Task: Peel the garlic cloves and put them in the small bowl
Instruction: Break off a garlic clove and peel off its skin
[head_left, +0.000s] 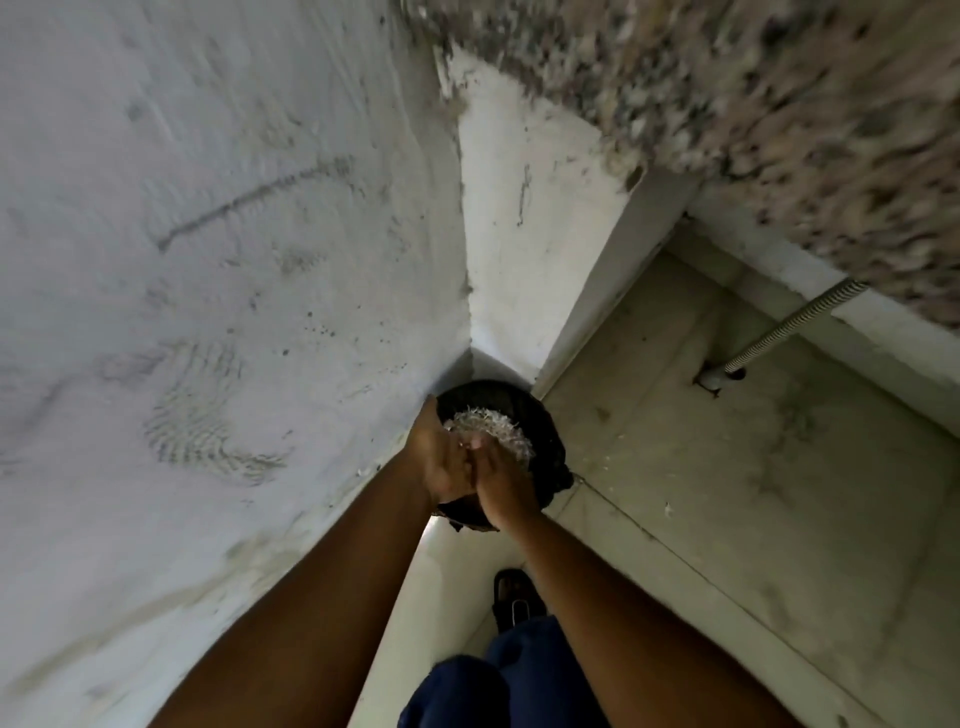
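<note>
both hands, left (441, 457) and right (501, 488), pressed together over black bin (540, 431) of papery peels (498, 423); grip cannot be told.

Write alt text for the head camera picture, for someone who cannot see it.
Two bare hands, left hand and right hand, meet palm to palm over a black bin in a wall corner, above a heap of pale papery peels. Whether they hold anything cannot be seen. Below are blue trousers, a dark shoe and a pale tiled floor.
</note>
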